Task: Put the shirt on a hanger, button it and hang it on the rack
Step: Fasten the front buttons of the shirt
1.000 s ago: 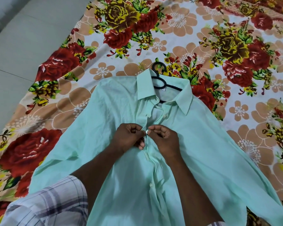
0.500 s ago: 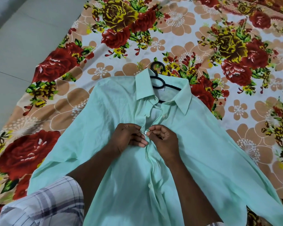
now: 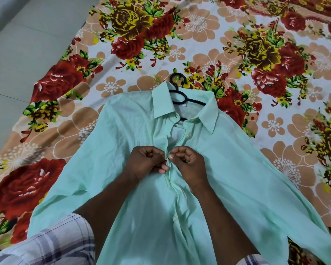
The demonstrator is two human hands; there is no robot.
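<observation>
Two hands, one button, barely shifted since a second ago.
Left hand [image 3: 147,162] and right hand [image 3: 187,162] pinching shirt [image 3: 227,178] placket at centre; hanger [image 3: 180,92] hook at twelve o'clock, on bedsheet [image 3: 122,77]; buttoning unfinished.

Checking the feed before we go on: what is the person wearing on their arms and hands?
Both hands, left hand and right hand, are bare: no gloves or rings visible. Forearms are bare too. Plaid sleeves in white, grey and dark blue, the left sleeve and right sleeve, sit pushed up.

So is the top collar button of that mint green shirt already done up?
No, the mint green shirt's collar lies open, showing the black plastic hanger inside.
</observation>
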